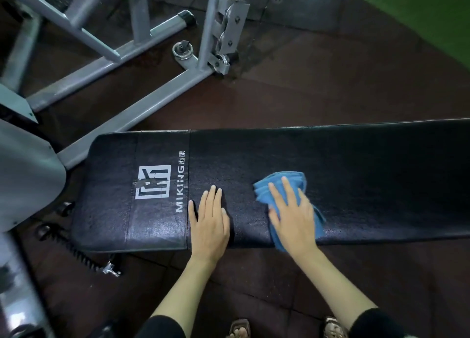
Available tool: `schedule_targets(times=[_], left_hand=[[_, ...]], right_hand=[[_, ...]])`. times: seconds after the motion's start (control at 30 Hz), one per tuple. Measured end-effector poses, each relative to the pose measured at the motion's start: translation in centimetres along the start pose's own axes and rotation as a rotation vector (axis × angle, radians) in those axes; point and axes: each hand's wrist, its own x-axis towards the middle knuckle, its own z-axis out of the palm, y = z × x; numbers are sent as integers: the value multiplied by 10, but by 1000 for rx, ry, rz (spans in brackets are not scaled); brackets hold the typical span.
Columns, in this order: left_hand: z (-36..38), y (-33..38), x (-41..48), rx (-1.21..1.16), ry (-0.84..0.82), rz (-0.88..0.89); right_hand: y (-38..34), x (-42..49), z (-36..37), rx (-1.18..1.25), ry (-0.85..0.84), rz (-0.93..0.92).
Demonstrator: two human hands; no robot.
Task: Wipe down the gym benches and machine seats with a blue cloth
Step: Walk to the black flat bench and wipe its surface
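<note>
Blue cloth (279, 184) lies bunched on the near half of the black bench pad (368, 170), one corner hanging over the near edge. The right hand (292, 215) presses it down with straight, spread fingers; nothing is curled round the fabric. Just to its left, apart from the cloth, the left hand (209, 223) rests flat on the bare pad, fingers straight and together, apparently as a brace.

Further left on the pad sits a worn white logo (152, 182). A coiled cord (76, 253) with a metal clip lies on the floor below that end. Beyond the bench stand the grey steel frame (152, 104) of a machine, dark rubber flooring (318, 83) and a green wall (437, 9).

Because the cloth is only pinned by a flat palm, a quick stroke could slide the hand off it, or push the hanging corner over the edge so that it drops to the floor. Bunched as it is, it probably covers only a narrow strip, so the far edge and the logo end could be missed. The bracing hand may also leave prints on vinyl that gets wiped.
</note>
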Motion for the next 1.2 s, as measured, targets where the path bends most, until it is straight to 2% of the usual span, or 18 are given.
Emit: schedule_targets(times=[0.13,0.2,0.27,0.4,0.5,1.03,1.2], left_hand=[[-1,11,2,-13,-8,43],[-2,17,2,-34,-5,47],[-2,23,2,-41,-1,65],[1,39,-3,-38,-8,104],[3,53,-8,-27,-15,146],[12,138,-24,-59,-47,209],[4,168,-26,-78,-22,224]], right_hand=[[0,3,-6,48,40,260],[-17,3,-8,75,33,322],[-24,-1,-6,71,20,272],[3,-13,-2,-7,38,-31],[28,-17,-4,-43,22,-147],[114,-44,-39,6,-54,54],[136,-60,-54,231,-133,97]])
